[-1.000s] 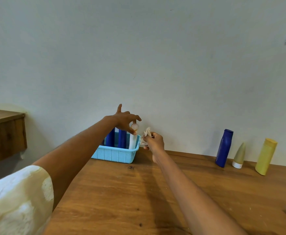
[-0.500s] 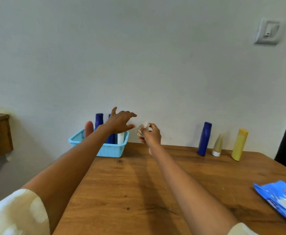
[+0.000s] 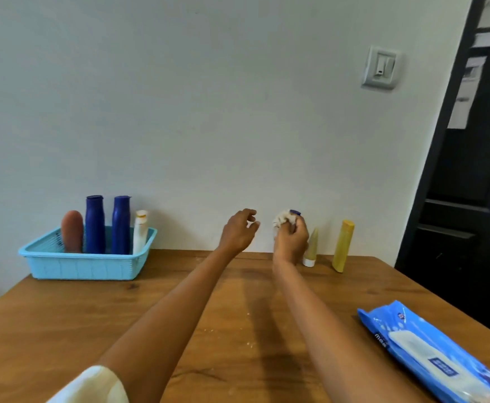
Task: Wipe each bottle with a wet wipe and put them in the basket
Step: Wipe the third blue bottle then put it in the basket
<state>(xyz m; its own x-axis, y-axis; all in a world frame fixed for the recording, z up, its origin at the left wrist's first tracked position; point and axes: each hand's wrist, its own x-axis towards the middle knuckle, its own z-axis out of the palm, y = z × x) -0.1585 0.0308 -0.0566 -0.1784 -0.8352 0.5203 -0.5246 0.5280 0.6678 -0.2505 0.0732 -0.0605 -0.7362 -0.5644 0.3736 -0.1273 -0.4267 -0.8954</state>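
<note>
- At the far left of the table, against the wall, sits the light blue basket.
- Four bottles stand upright in it in a row: a brown bottle at the left, then a first dark blue bottle, a second dark blue bottle, and a white bottle at the right end.
- Your left hand hangs in the air near the middle of the table's far edge, holding nothing; its fingers are loosely curled and apart.
- Just to its right, your right hand has its fingers wrapped round a crumpled wet wipe.
- Only the cap of a dark blue bottle peeks out above that hand; whether the hand touches this bottle or is merely in front of it, you cannot tell here.
- Beside your right hand stands a beige tube on its white cap, and next to that a yellow bottle, both by the wall.
- At the near right edge lies the blue wipes pack, flat on the table.
</note>
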